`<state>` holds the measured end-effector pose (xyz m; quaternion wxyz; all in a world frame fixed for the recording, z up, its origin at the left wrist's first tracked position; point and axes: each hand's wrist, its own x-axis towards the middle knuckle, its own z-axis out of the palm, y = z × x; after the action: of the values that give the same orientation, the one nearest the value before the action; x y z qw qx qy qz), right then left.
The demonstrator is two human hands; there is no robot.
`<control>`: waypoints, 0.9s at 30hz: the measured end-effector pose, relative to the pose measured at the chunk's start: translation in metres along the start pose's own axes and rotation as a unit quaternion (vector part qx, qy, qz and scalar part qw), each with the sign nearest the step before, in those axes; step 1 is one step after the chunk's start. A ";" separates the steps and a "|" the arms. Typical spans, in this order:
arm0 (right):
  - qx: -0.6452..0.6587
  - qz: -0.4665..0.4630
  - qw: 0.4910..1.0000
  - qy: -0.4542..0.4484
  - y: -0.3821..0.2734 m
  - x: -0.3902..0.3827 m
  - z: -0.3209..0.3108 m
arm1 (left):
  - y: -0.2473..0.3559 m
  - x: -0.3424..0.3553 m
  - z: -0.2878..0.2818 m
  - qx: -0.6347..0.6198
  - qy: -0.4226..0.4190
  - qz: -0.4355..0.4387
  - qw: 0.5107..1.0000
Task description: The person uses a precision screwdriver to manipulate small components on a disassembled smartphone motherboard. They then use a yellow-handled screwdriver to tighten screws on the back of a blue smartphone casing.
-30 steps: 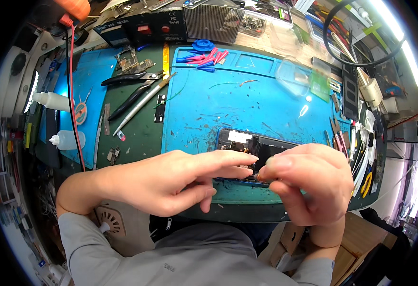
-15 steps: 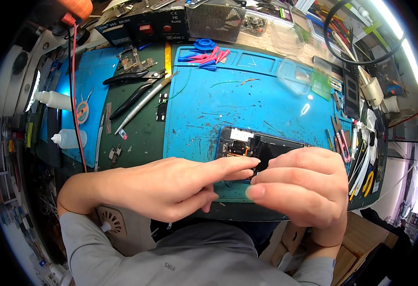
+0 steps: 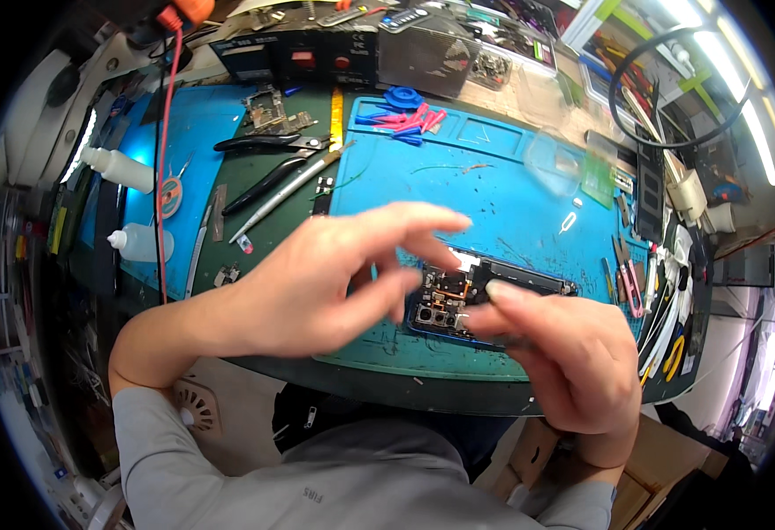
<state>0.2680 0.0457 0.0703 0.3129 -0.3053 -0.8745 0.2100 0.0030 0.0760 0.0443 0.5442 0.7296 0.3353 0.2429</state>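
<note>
Right hand (image 3: 557, 353) is pinching the opened black phone with exposed circuit board (image 3: 480, 296) on the blue silicone mat (image 3: 493, 190), left hand (image 3: 334, 278) hovering fingers spread; likely mid-disassembly, next needing a fine grip.

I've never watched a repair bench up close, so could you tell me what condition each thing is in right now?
Phone: back cover off, insides exposed, lying flat on the blue mat.
Left hand: lifted over the phone, fingers spread, holding nothing visible.
Right hand: fingertips down at the phone's near edge.
Black pliers: shut, lying on the green mat.
Two white bottles: capped, lying on their sides.
</note>
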 end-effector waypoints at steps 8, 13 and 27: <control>-0.006 0.043 0.999 0.029 -0.010 -0.015 0.005 | -0.032 0.030 0.000 0.229 0.165 0.138 0.949; -0.011 0.063 0.997 0.044 -0.019 -0.012 0.006 | -0.033 0.055 0.008 0.296 0.167 0.129 0.932; 0.061 0.099 0.991 0.071 -0.016 -0.014 0.000 | -0.017 0.060 0.002 0.327 0.060 0.068 0.941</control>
<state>0.2700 0.0252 0.0730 0.3698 -0.3850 -0.8011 0.2708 0.0396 0.1234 0.0266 0.2368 0.8725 0.3782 0.1992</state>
